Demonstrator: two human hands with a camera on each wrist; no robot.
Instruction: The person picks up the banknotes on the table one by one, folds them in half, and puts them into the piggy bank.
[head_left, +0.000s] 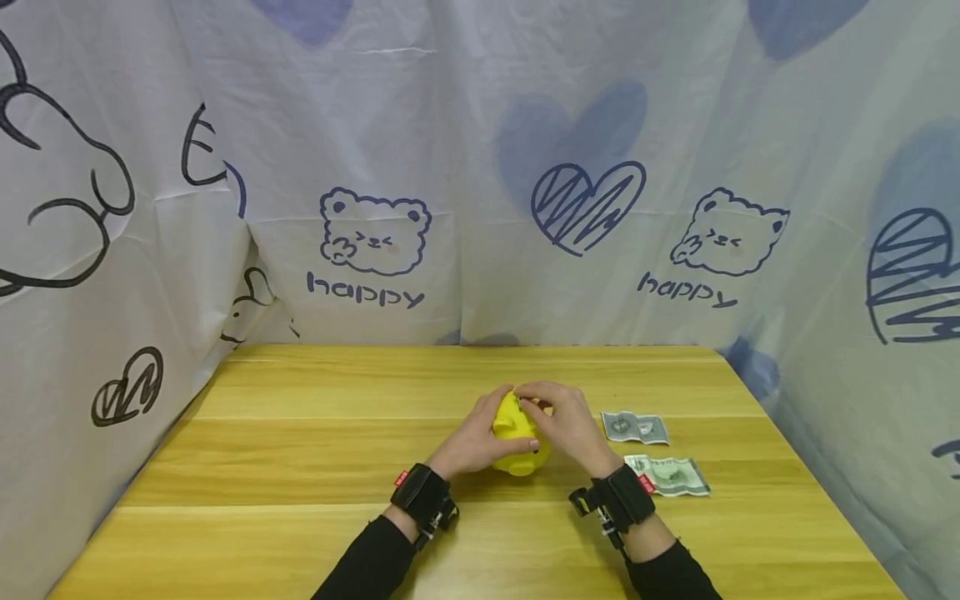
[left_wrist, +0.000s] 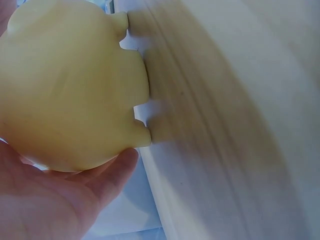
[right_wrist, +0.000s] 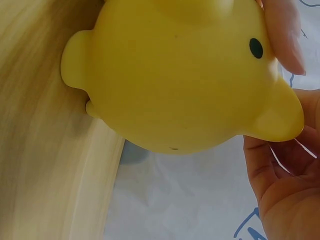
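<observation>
A yellow, round-bodied piggy bank (head_left: 517, 462) stands on the table, with an ear, a black eye and stubby feet showing in the right wrist view. My left hand (head_left: 472, 437) grips its left side, thumb across the near side. From the right, my right hand (head_left: 566, 417) reaches over the top of the piggy bank, thumb and fingers bent together there. In the right wrist view the right hand (right_wrist: 287, 185) is beside the ear. Whether anything is pinched between its fingertips cannot be made out. The left wrist view shows the piggy bank (left_wrist: 70, 85) against the left palm.
Two banknotes lie to the right of the piggy bank: a grey-blue banknote (head_left: 633, 427) farther back and a greenish banknote (head_left: 675, 476) nearer, partly behind the right wrist. The wooden table (head_left: 300, 450) is enclosed by a printed white cloth (head_left: 465, 167) at the back and sides.
</observation>
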